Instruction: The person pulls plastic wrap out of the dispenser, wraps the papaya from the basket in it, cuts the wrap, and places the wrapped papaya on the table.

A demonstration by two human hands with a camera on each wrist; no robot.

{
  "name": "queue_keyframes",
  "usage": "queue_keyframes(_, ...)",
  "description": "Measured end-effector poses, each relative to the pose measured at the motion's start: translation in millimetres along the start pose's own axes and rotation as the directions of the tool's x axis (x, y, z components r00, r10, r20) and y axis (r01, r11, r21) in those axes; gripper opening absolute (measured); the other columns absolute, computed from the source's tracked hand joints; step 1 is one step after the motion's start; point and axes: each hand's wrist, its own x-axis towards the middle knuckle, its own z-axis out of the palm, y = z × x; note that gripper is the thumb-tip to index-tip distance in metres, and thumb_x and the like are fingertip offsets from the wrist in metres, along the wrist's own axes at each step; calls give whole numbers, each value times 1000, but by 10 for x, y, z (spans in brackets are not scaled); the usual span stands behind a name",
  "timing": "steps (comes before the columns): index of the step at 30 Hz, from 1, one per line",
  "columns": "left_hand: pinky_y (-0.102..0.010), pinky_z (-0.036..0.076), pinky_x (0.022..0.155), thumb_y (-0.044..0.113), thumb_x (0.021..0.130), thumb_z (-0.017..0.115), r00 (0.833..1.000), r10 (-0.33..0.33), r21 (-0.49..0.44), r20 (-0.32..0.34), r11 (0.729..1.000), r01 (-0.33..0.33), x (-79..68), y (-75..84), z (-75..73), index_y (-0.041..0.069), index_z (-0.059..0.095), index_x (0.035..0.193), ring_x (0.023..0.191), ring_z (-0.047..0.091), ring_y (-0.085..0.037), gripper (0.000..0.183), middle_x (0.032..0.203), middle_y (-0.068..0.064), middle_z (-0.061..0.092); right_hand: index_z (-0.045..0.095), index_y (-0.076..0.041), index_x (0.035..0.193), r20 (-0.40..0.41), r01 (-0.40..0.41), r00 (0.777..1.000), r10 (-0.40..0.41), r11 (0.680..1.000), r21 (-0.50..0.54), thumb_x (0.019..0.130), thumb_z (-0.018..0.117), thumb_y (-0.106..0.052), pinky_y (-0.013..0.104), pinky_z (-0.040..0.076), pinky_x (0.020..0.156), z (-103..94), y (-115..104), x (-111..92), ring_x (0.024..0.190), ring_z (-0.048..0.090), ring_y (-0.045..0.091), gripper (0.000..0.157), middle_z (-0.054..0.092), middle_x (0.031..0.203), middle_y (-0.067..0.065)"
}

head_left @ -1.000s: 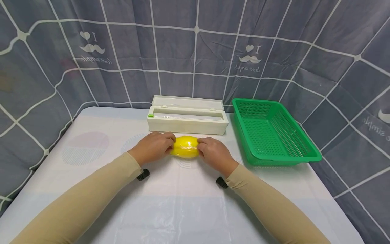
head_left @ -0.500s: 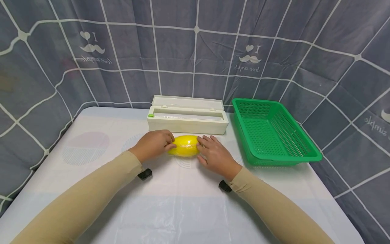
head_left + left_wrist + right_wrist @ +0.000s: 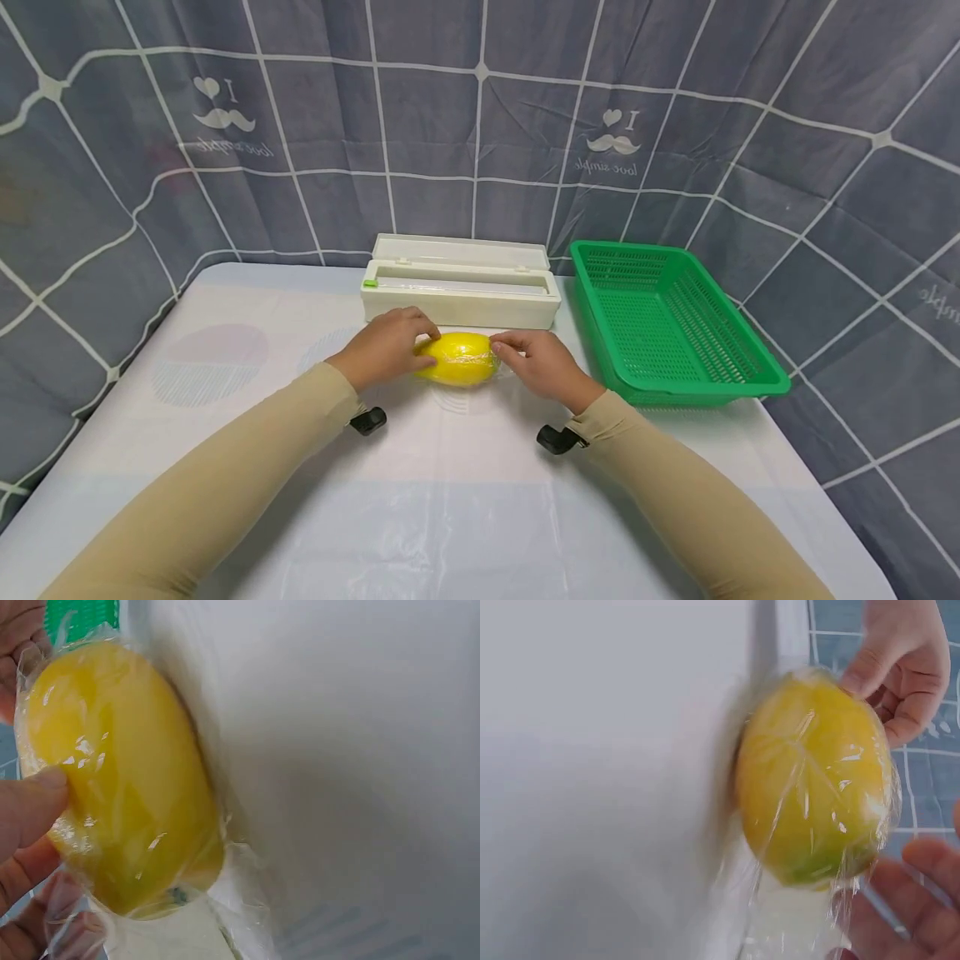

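Note:
A yellow oval fruit (image 3: 461, 362) lies in the middle of the table, wrapped in clear plastic film. My left hand (image 3: 386, 346) holds its left end, the thumb on the near side and the fingers over the top. At the other end my right hand (image 3: 543, 364) pinches the loose film between thumb and forefinger. In the left wrist view, loose film (image 3: 251, 896) hangs past the end of the fruit nearest the left hand. The right wrist view shows the fruit's greenish tip (image 3: 821, 866) through the film, beside the right fingers (image 3: 934, 859).
Just behind the fruit stands a white cling film dispenser (image 3: 461, 310), its lid (image 3: 461, 250) raised and a roll inside. A green plastic basket (image 3: 615, 350) is at the right. Grey checked curtain (image 3: 427, 125) hangs behind the table (image 3: 420, 525).
My right hand loosened its fingers from the fruit's right end, then moved slightly right and pinched the film there. My left fingers shifted further over the fruit's left end.

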Motion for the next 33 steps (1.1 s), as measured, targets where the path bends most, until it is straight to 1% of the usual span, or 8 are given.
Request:
queue_keyframes(2, -55, 48, 112, 29, 91, 84, 1000, -8, -3, 23, 1000, 8, 17, 0, -2, 11, 72, 125, 125, 64, -32, 40, 136, -8, 68, 73, -8, 133, -30, -35, 999, 34, 999, -36, 105, 67, -29, 47, 58, 100, -2, -50, 64, 120, 71, 30, 36, 75, 131, 9)
queue_keyframes(4, -54, 49, 110, 28, 92, 83, 999, -17, -19, 48, 1000, 18, 28, 7, -11, 11, 70, 126, 123, 65, -30, 40, 134, -8, 69, 71, -10, 135, -26, -29, 999, 25, 990, -139, 101, 72, -32, 47, 54, 106, -6, -112, 127, 124, 67, 31, 40, 73, 134, 9)
queue_keyframes(6, -52, 51, 108, 27, 92, 82, 997, -25, -35, 70, 999, 28, 36, 20, -25, 11, 68, 127, 119, 66, -29, 40, 131, -8, 71, 67, -12, 141, 29, 1, 1000, 6, 973, -229, 98, 76, -35, 49, 47, 114, -8, -164, 192, 133, 61, 32, 50, 69, 141, 8)
queue_keyframes(8, -49, 52, 107, 25, 92, 81, 996, -24, -60, 85, 998, 30, 47, 26, -34, 11, 67, 127, 116, 67, -28, 40, 128, -8, 72, 61, -14, 149, 115, 34, 993, -4, 966, -258, 95, 79, -37, 49, 39, 123, 2, -185, 243, 142, 55, 31, 61, 63, 150, 7)
queue_keyframes(12, -48, 53, 106, 32, 92, 81, 995, -23, -124, 102, 992, 35, 69, 17, -28, 14, 67, 130, 117, 67, -27, 45, 128, -6, 72, 46, -15, 160, 235, 44, 972, 7, 977, -210, 92, 82, -34, 44, 40, 124, 59, -117, 290, 148, 51, 27, 79, 53, 160, 4)
queue_keyframes(17, -43, 55, 96, 44, 91, 82, 993, -100, -227, 68, 967, 113, 80, 23, 15, 15, 71, 124, 105, 67, -23, 45, 120, -3, 74, 40, -13, 163, 259, 96, 965, -44, 976, -194, 91, 84, -36, 42, 41, 123, 86, -55, 281, 148, 51, 25, 87, 49, 163, 4)
queue_keyframes(24, -41, 55, 92, 37, 87, 87, 990, -132, -229, 47, 963, 139, 97, 80, 44, 13, 70, 115, 99, 65, -23, 40, 114, -3, 73, 48, -14, 158, 231, 58, 972, -33, 993, -105, 102, 70, -37, 45, 44, 120, 54, -18, 249, 148, 51, 27, 65, 52, 160, 5)
queue_keyframes(33, -43, 54, 94, 37, 85, 89, 990, -130, -166, 55, 977, 137, 99, 109, 48, 14, 69, 114, 98, 65, -23, 42, 110, -3, 73, 54, -19, 154, 182, -5, 983, 16, 998, -64, 94, 80, -29, 43, 50, 112, 122, 18, 240, 140, 58, 26, 66, 58, 155, 5)
